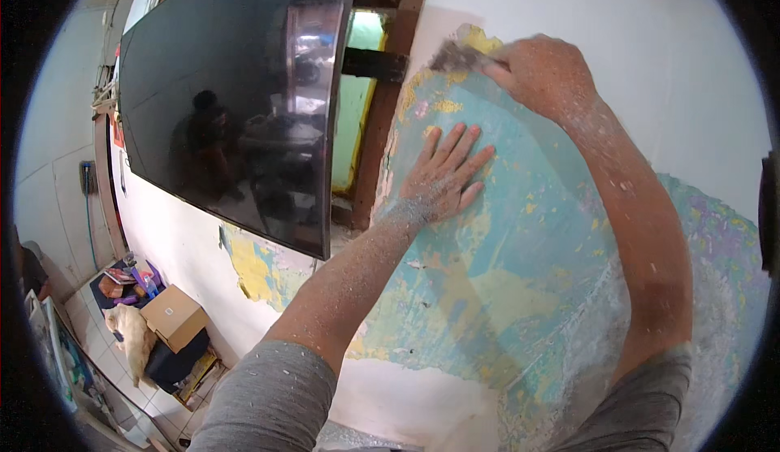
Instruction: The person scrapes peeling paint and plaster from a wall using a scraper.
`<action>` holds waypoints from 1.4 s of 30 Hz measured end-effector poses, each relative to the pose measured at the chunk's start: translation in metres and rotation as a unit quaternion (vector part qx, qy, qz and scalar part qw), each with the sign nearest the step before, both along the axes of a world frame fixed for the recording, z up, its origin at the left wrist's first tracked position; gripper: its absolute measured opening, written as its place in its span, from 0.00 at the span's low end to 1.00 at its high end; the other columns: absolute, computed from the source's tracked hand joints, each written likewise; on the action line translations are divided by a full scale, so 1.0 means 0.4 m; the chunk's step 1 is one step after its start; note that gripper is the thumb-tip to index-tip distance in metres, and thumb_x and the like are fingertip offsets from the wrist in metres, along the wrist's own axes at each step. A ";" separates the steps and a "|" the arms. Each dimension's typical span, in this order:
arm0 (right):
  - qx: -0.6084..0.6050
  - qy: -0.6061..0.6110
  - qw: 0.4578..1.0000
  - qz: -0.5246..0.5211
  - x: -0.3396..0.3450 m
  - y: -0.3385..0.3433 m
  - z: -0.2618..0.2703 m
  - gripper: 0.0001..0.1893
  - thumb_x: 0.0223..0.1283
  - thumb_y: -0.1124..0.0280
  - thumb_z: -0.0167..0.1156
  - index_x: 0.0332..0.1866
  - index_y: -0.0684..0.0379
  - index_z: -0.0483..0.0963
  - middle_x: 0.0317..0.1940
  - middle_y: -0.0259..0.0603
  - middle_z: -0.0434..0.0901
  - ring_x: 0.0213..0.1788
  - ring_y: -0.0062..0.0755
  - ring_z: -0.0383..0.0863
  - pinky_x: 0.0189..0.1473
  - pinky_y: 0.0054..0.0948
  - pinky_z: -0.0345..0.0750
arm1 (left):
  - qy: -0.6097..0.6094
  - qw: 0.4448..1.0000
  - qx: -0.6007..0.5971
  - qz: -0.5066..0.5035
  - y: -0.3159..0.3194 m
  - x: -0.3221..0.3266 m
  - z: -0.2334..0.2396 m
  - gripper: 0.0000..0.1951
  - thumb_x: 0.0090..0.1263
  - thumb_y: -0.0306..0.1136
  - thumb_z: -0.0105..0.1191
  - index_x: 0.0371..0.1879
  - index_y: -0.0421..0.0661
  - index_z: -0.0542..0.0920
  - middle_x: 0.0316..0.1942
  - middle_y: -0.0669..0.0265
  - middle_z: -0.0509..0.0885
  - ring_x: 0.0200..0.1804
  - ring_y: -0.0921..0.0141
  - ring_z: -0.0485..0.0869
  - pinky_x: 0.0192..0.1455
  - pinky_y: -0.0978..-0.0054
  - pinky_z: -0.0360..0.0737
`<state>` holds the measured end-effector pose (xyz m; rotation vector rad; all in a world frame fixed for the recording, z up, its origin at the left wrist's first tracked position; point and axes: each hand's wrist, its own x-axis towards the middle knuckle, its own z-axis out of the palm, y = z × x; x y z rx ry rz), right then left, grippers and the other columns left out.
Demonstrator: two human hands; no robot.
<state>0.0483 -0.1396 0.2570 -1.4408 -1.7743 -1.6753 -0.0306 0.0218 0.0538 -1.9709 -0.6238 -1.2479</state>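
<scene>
My left hand (448, 175) lies flat on the wall with its fingers spread, on a turquoise patch of old paint (524, 190). Above it and to the right, my right hand (542, 77) grips a scraper (457, 57), whose blurred, dirty blade meets the wall at the upper edge of the patch. Yellow paint (481, 39) shows just above the blade, bordered by white paint (585, 7). Flakes and dust cling to both forearms.
A large flat-screen television (244, 98) hangs left of my arms, beside a brown wooden frame (381, 117). At the lower left are a cardboard box (175, 318), a light-furred animal (131, 333) and assorted items on low furniture. Part of a person (33, 272) shows at the far left edge.
</scene>
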 end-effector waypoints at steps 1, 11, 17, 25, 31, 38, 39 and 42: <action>0.008 -0.004 1.000 -0.023 -0.001 0.015 -0.004 0.18 0.70 0.51 0.56 0.52 0.46 0.87 0.40 0.41 0.89 0.45 0.40 0.88 0.53 0.44 0.83 | -0.002 1.000 0.009 -0.001 -0.003 0.001 0.006 0.33 0.80 0.53 0.44 0.82 0.62 0.55 0.84 0.59 0.50 0.85 0.58 0.45 0.85 0.45 0.41; 0.003 0.031 0.999 0.041 0.038 -0.026 -0.017 0.19 0.68 0.53 0.59 0.46 0.56 0.88 0.38 0.46 0.89 0.43 0.45 0.89 0.50 0.47 0.85 | -0.010 1.000 0.015 -0.003 -0.002 0.003 0.002 0.32 0.79 0.53 0.45 0.81 0.63 0.57 0.84 0.60 0.50 0.85 0.58 0.46 0.85 0.46 0.41; -0.015 0.024 0.999 0.042 0.066 -0.021 -0.034 0.18 0.68 0.52 0.60 0.47 0.55 0.88 0.40 0.45 0.90 0.42 0.44 0.89 0.50 0.46 0.84 | -0.009 1.000 0.016 0.008 0.002 0.006 0.003 0.33 0.79 0.53 0.46 0.81 0.63 0.57 0.84 0.60 0.50 0.85 0.59 0.46 0.85 0.46 0.40; -0.016 0.024 0.999 0.039 0.068 -0.004 -0.019 0.19 0.70 0.51 0.57 0.47 0.53 0.88 0.38 0.45 0.89 0.42 0.44 0.90 0.51 0.47 0.84 | -0.009 1.000 0.014 0.011 0.006 -0.001 0.008 0.33 0.79 0.54 0.45 0.81 0.64 0.56 0.84 0.61 0.49 0.85 0.59 0.45 0.85 0.47 0.40; 0.002 0.003 1.000 0.012 -0.015 -0.041 -0.019 0.19 0.68 0.51 0.59 0.47 0.52 0.88 0.38 0.42 0.90 0.42 0.45 0.89 0.50 0.44 0.83 | -0.009 1.000 0.012 0.021 0.006 0.004 -0.005 0.33 0.79 0.55 0.44 0.81 0.63 0.56 0.84 0.60 0.50 0.85 0.59 0.45 0.85 0.46 0.40; 0.009 0.035 0.996 0.087 0.050 -0.002 0.032 0.19 0.66 0.51 0.59 0.49 0.52 0.89 0.39 0.42 0.90 0.41 0.42 0.89 0.51 0.42 0.84 | -0.012 1.000 0.024 0.007 0.003 -0.001 0.000 0.33 0.80 0.55 0.45 0.81 0.64 0.57 0.84 0.60 0.51 0.85 0.59 0.47 0.85 0.46 0.41; 0.011 0.022 0.997 0.066 0.050 -0.024 0.039 0.19 0.66 0.51 0.59 0.49 0.51 0.89 0.40 0.42 0.90 0.42 0.41 0.89 0.52 0.42 0.84 | -0.012 1.000 0.024 0.008 0.006 -0.002 -0.001 0.33 0.80 0.55 0.45 0.81 0.64 0.57 0.84 0.60 0.51 0.85 0.59 0.47 0.85 0.46 0.41; 0.013 0.012 0.999 0.042 0.049 -0.014 0.044 0.19 0.66 0.50 0.59 0.49 0.51 0.89 0.40 0.40 0.91 0.42 0.40 0.90 0.52 0.41 0.84 | -0.014 1.000 0.011 0.004 0.006 0.000 -0.004 0.33 0.79 0.54 0.46 0.81 0.64 0.57 0.84 0.60 0.51 0.85 0.59 0.47 0.84 0.46 0.42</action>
